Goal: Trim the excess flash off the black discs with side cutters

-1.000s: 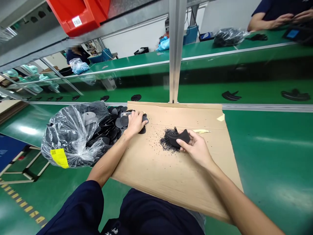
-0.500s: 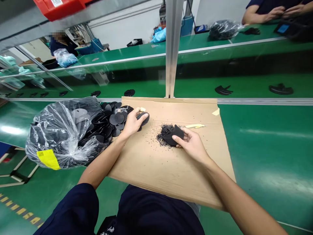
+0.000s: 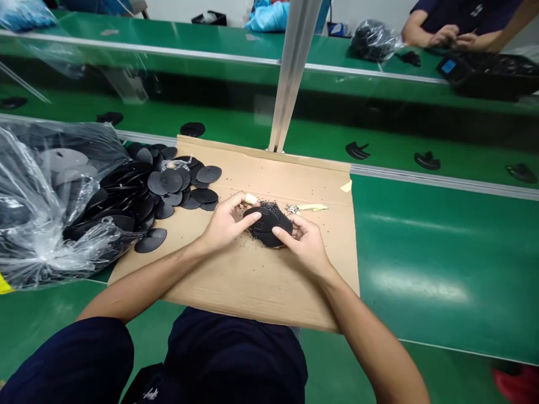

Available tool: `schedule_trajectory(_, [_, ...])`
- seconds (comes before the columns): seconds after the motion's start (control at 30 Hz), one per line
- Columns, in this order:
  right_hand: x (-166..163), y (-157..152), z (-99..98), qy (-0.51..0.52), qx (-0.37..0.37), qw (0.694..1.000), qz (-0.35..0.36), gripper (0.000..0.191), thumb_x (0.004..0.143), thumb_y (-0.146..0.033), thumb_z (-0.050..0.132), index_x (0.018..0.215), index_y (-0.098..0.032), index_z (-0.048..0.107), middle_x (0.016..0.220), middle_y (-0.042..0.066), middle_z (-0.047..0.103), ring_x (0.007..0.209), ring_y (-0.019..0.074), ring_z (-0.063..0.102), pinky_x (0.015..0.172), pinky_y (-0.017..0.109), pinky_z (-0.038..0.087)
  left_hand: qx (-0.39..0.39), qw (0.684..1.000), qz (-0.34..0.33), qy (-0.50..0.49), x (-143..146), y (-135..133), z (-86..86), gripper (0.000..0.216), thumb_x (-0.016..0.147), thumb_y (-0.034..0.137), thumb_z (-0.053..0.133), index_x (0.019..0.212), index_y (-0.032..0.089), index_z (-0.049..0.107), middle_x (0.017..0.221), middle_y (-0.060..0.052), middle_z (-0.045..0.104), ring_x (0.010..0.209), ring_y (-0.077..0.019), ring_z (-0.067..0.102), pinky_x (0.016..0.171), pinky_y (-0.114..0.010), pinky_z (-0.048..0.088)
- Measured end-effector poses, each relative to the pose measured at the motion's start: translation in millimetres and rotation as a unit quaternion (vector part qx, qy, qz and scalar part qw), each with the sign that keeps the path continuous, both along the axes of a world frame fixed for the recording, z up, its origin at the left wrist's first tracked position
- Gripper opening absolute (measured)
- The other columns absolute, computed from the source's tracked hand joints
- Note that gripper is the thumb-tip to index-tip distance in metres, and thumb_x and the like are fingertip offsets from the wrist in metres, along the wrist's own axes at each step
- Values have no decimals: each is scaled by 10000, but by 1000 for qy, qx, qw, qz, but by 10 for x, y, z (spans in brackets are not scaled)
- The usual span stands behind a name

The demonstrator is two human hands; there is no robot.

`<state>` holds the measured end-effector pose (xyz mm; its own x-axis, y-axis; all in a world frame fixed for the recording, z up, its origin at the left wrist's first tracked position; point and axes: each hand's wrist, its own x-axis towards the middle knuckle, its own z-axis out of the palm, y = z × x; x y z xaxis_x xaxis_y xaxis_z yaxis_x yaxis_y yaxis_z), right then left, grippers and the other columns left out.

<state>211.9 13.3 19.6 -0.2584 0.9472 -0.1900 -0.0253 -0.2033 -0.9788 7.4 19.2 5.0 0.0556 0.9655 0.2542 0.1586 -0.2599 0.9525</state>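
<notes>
Both of my hands meet over the middle of a brown cardboard sheet point(image 3: 252, 280). My left hand point(image 3: 223, 224) pinches the left edge of a round black disc point(image 3: 266, 223), and my right hand point(image 3: 305, 244) grips its right side. The disc sits above a small heap of black crumbs point(image 3: 269, 206). A pile of similar black discs point(image 3: 168, 188) spills from a clear plastic bag point(image 3: 46, 196) at the left.
A small pale tool point(image 3: 309, 207) lies on the cardboard beyond my hands. A metal post point(image 3: 290, 67) rises behind the sheet. Single black parts point(image 3: 357, 150) ride the green conveyor. Another person's hands point(image 3: 446, 36) work at the far right.
My left hand brought a disc from the pile over to the crumb heap, where my right hand joined it. The view has tilted down and nearer.
</notes>
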Motion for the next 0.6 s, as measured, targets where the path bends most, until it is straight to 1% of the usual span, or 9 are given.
schedule_trajectory(0.1, [1, 4, 3, -4, -8, 1000, -21, 492, 603, -589, 893, 828, -220, 658, 783, 1, 712, 711, 173, 700, 685, 338, 652, -29, 999, -34, 18, -27, -38, -52, 270, 834, 351, 779, 1015, 176, 683, 760, 0, 631, 664, -104, 571, 597, -204, 478])
schedule_trajectory(0.17, [-1, 11, -9, -6, -22, 1000, -19, 506, 589, -598, 896, 820, -222, 647, 761, -4, 701, 689, 171, 691, 631, 328, 649, -38, 999, -34, 6, -1, -68, -86, 265, 845, 345, 764, 1025, 172, 674, 722, 14, 610, 619, -87, 548, 551, -181, 453])
schedule_trajectory(0.23, [-9, 13, -26, -10, -33, 999, -7, 515, 585, -601, 897, 825, -222, 643, 754, -9, 693, 676, 167, 685, 609, 318, 644, -34, 999, -17, -18, 37, -91, -109, 231, 858, 335, 747, 986, 168, 652, 710, 20, 607, 596, -76, 541, 537, -168, 450])
schedule_trajectory(0.3, [-22, 8, -38, -14, -36, 999, 11, 512, 598, -603, 891, 837, -222, 646, 760, -12, 690, 679, 166, 687, 622, 316, 641, -23, 999, -8, -36, 60, -99, -118, 223, 855, 324, 751, 964, 169, 633, 693, 31, 595, 582, -70, 541, 535, -159, 455])
schedule_trajectory(0.37, [-35, 1, -41, -20, -30, 999, 25, 504, 612, -602, 886, 844, -219, 655, 772, -12, 694, 699, 165, 694, 673, 318, 639, -10, 999, -10, -33, 59, -96, -114, 226, 846, 308, 762, 973, 168, 639, 682, 41, 576, 573, -65, 532, 533, -154, 450])
schedule_trajectory(0.47, [-39, -3, -37, -28, -12, 999, 19, 489, 625, -596, 883, 838, -212, 669, 793, -10, 701, 736, 157, 697, 758, 315, 625, 3, 1000, -17, -1, 40, -93, -101, 231, 859, 296, 751, 1038, 165, 687, 672, 50, 523, 554, -56, 487, 517, -150, 422])
schedule_trajectory(0.6, [-29, 1, -47, -39, 1, 999, 9, 495, 637, -604, 873, 868, -210, 682, 821, 2, 708, 765, 168, 696, 762, 316, 614, 13, 1000, -18, 20, 37, -110, -95, 287, 881, 293, 725, 1140, 168, 720, 682, 52, 482, 538, -52, 452, 504, -156, 402])
